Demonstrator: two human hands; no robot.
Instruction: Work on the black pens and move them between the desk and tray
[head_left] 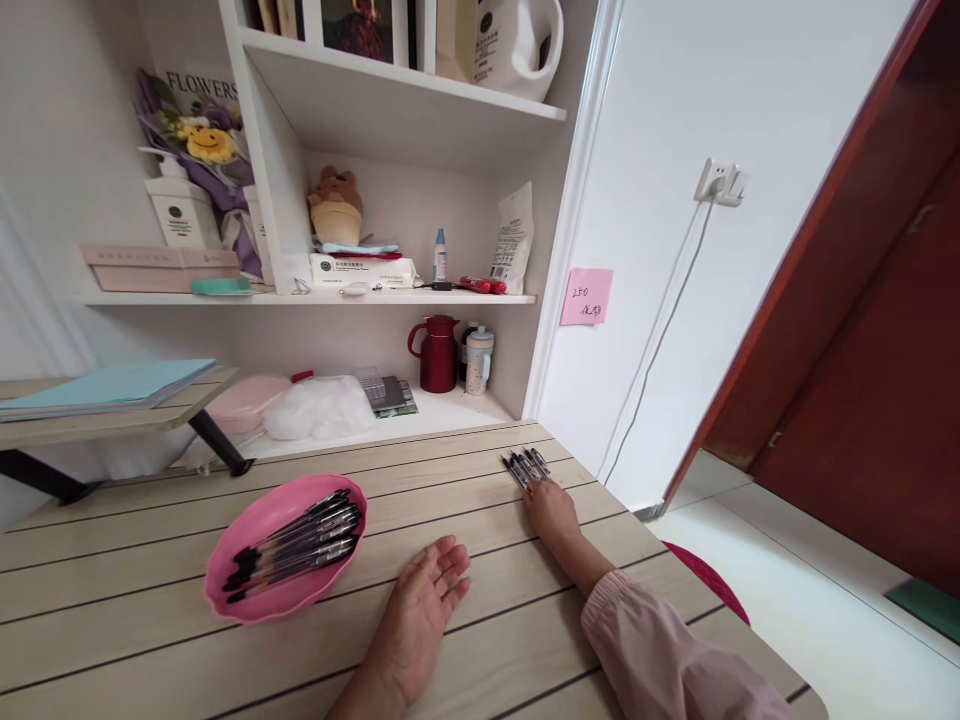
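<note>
The right hand (553,510) is touching slim black-and-clear pens (523,468) on the pale striped tabletop (465,690), its fingers' grip unclear. The left hand (416,610) is holding nothing, fingers loosely open, near a pink oval plastic bowl (292,597) of similar pens (300,540).

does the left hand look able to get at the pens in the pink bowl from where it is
Probably yes: the left hand is open and empty beside the pink bowl, the pens lie uncovered inside, and nothing visible blocks the way in from above.
</note>
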